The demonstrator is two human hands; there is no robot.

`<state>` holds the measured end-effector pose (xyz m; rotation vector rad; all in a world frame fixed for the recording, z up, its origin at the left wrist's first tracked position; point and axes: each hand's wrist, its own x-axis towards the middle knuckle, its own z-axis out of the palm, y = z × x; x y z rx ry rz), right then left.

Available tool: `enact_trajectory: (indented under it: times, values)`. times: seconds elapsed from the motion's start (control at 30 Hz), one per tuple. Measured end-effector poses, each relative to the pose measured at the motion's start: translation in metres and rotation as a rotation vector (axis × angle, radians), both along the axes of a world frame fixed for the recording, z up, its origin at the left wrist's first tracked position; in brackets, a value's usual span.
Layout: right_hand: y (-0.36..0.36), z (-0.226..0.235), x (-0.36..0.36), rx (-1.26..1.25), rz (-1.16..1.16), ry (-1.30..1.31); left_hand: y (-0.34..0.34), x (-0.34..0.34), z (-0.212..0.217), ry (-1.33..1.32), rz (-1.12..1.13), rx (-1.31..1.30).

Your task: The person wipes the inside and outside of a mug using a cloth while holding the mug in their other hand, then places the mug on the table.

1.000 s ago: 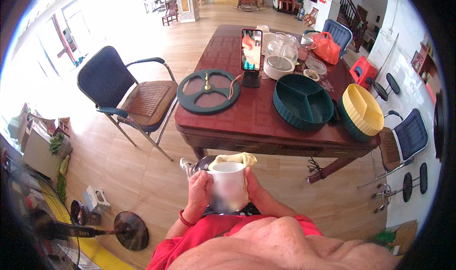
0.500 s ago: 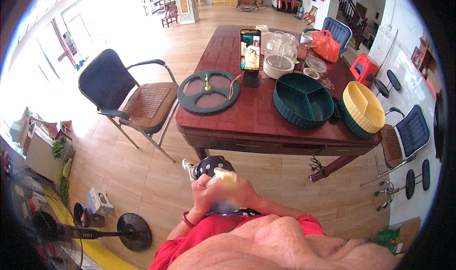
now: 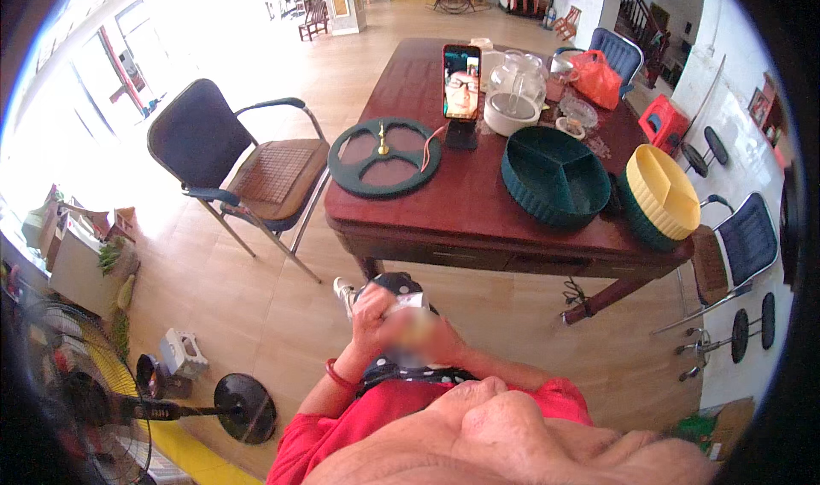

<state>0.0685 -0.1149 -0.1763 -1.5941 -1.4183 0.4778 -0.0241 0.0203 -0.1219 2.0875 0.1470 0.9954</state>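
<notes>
Wooden floor boards fill most of the room, and a dark red table (image 3: 478, 220) stands in the middle of it with a blue chair (image 3: 248, 169) beside its left edge. Near the table's left edge lies a green round lid (image 3: 384, 156) with a small gold knob, and behind it a phone (image 3: 461, 84) stands upright on a holder. Toward the right edge sit a green divided tray (image 3: 555, 178) and, just beside it at the right corner, a yellow divided tray (image 3: 662, 195) that leans on its side. At the far edge are a glass jar (image 3: 517, 79), a white bowl (image 3: 511, 113) and an orange bag (image 3: 595, 77). The person sits in front of the near edge, and both hands are together over the lap, apart from the table. The left hand (image 3: 373, 310) is closed around a small white cup (image 3: 410, 301), with the fingers wrapped on its side. The right hand (image 3: 440, 335) presses against the same cup from the other side, but this part is blurred, so I cannot tell exactly how its fingers lie. In my judgement, a good grip here needs both palms firm on the cup and the cup kept level and close to the body, so nothing spills on the lap. A black fan (image 3: 102, 404) stands on the floor at the left.
</notes>
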Motion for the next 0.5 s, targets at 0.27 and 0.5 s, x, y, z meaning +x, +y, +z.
enact_trajectory:
  times: [0.27, 0.5]
  values:
    - [0.017, 0.054, -0.033, 0.303, -0.222, 0.792, -0.029, 0.002, -0.002, -0.243, -0.163, -1.017]
    - [0.029, -0.009, 0.017, 0.082, 0.436, 0.431, -0.025, -0.01, -0.002, -0.077, -0.128, -1.077]
